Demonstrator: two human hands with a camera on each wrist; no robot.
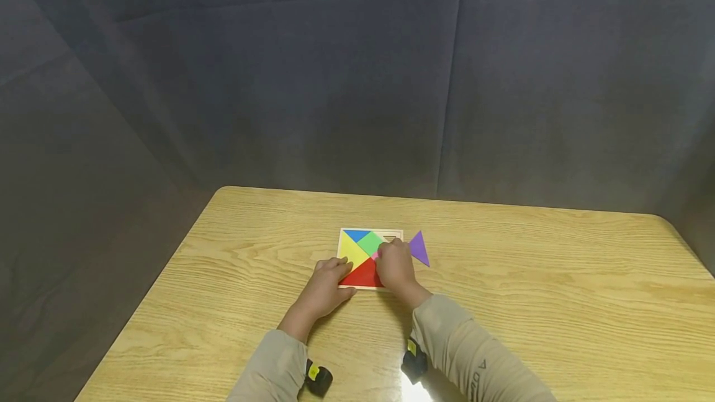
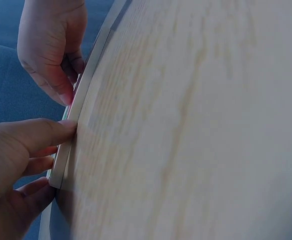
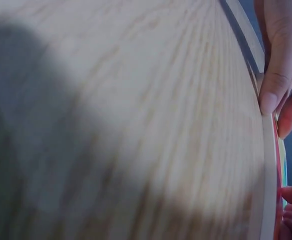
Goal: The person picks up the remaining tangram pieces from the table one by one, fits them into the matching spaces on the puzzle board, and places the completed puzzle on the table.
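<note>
A square wooden tangram tray (image 1: pixel 342 242) lies on the table, with blue (image 1: pixel 356 235), green (image 1: pixel 370 242), yellow (image 1: pixel 352 252) and red (image 1: pixel 362 274) pieces inside. My left hand (image 1: pixel 324 284) holds its near left corner, fingers over the left side and thumb along the front edge. My right hand (image 1: pixel 395 265) is over the tray's right side, fingers curled down at a small pink piece (image 1: pixel 375 255), mostly hidden under them. In the right wrist view its thumb (image 3: pixel 269 102) is right at the tray's rim. A purple triangle (image 1: pixel 420 249) lies on the table just right of the tray.
The wooden table (image 1: pixel 223 265) has its far edge against a dark grey cloth (image 1: pixel 335 92). Black wrist cameras (image 1: pixel 319 379) hang under both sleeves. An outlined, bare patch of tray floor (image 1: pixel 389 237) shows at the tray's far right.
</note>
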